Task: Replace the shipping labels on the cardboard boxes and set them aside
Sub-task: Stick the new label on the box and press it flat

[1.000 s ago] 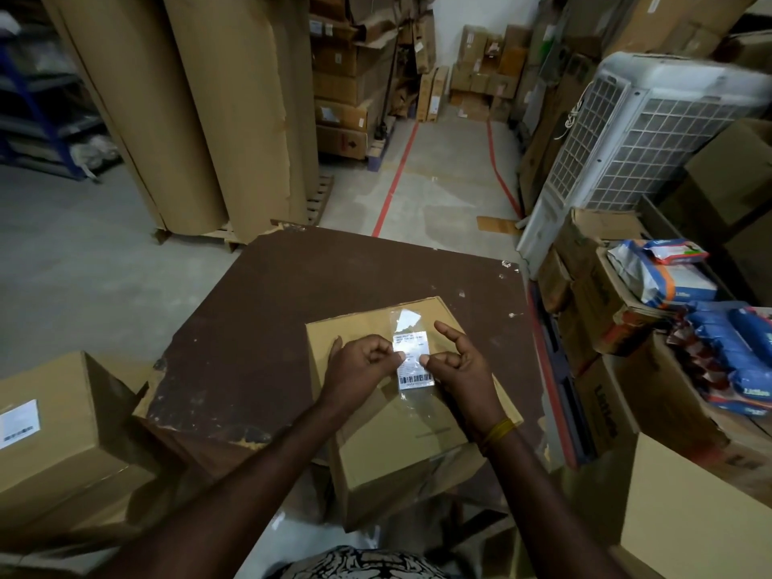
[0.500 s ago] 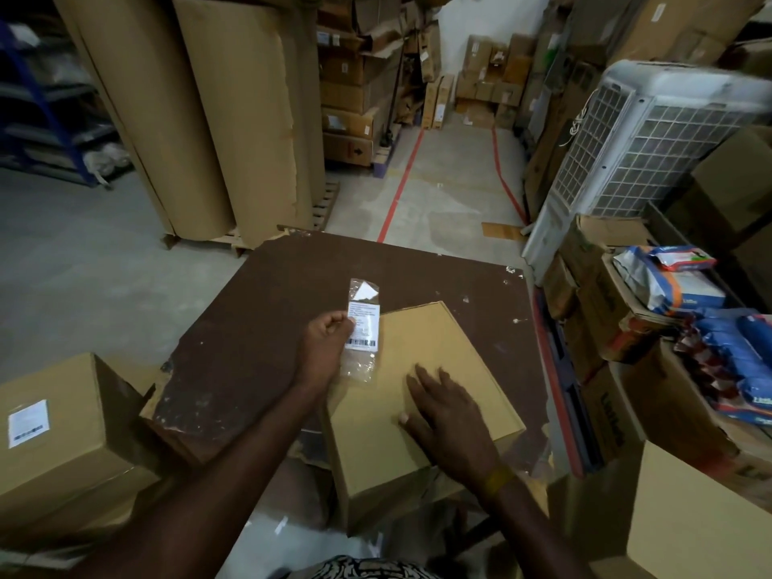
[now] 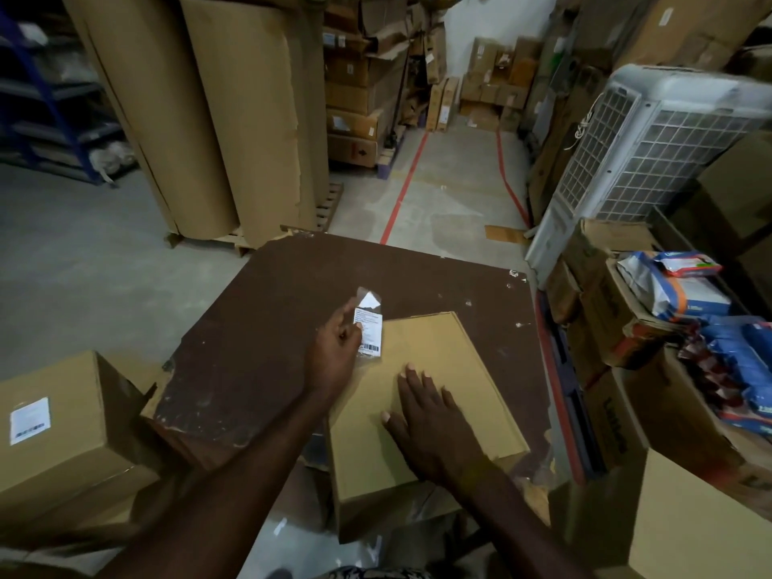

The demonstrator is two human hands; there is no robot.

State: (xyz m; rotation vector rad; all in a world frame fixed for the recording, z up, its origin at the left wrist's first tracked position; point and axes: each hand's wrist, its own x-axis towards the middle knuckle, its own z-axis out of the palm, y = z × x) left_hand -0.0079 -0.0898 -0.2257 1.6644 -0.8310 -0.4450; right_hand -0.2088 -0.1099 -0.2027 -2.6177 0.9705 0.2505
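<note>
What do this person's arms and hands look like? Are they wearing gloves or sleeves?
No gloves and no sleeves show: the left hand and right hand are bare, as are both forearms. No ring or watch is visible. Patterned black-and-white clothing peeks in at the bottom edge.

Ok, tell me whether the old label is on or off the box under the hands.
Off. The left hand pinches the label with its clear tape, lifted beyond the box's bare top.
</note>
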